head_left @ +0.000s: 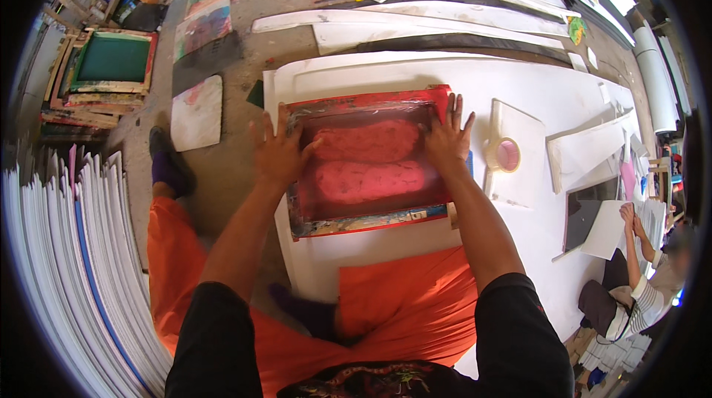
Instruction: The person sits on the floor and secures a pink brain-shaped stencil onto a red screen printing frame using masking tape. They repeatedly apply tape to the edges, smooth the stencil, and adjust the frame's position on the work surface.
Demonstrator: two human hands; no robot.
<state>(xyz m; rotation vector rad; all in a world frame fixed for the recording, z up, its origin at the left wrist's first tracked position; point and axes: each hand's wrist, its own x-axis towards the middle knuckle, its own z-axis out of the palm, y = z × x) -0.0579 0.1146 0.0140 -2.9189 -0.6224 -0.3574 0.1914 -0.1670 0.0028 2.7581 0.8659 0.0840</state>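
Note:
A screen-printing frame (pixel 363 99) with red, paint-stained edges lies before me on large white sheets (pixel 319 257). Through its mesh show two long reddish-pink shapes, an upper one (pixel 367 140) and a lower one (pixel 371 181); I cannot tell whether they are ink or objects. My left hand (pixel 274 149) rests on the left edge, fingers spread and thumb over the inside. On the upper right edge lies my right hand (pixel 448 138), its fingers stretched out too. Neither hand wraps around anything. What lies beneath the frame is hidden.
Right of the frame, a tape roll (pixel 492 155) lies on a white board (pixel 521 122). Long white strips (pixel 415 23) stretch across the far side. Stacked frames (pixel 111 88) and upright sheets (pixel 74 250) stand left. At right, another person (pixel 630 290) holds a white sheet (pixel 606 231).

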